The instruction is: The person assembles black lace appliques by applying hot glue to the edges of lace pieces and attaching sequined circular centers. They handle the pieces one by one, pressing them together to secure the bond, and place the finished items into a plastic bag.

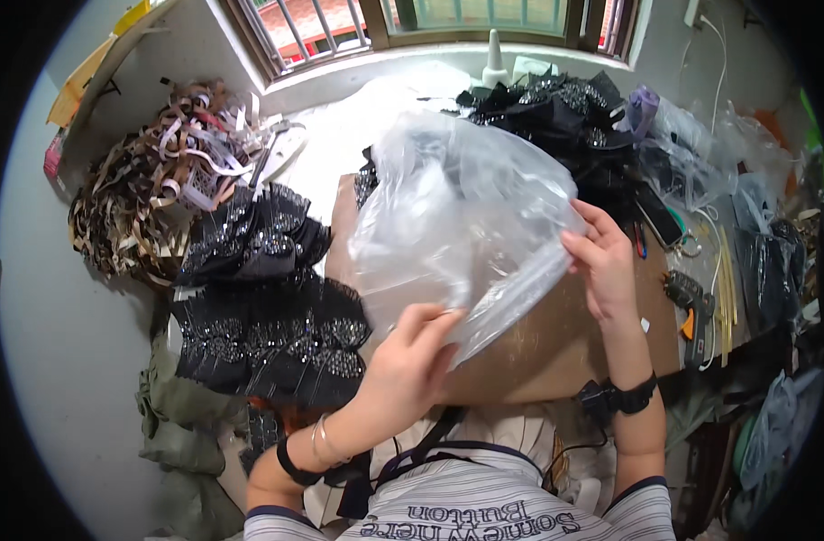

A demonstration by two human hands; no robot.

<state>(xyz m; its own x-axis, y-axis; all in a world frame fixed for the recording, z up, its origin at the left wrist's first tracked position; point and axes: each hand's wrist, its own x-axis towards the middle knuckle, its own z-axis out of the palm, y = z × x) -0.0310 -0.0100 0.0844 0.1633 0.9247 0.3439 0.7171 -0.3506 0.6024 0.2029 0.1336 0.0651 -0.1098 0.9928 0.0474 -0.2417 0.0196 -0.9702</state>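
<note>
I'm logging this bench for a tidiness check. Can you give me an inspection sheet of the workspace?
Surface: brown board, mostly covered by the bag.
Job's things: clear plastic bag, held up over the board by both hands.
Clutter: stacks of black sequinned bows on the left, more bows by the window, ribbon scraps, glue gun, filled plastic bags on the right.
Grippers: left hand and right hand each pinch the bag's edge.
Cables: white cord on the wall; dark wire from the right wristband.
Surroundings: barred window, white wall.
</note>
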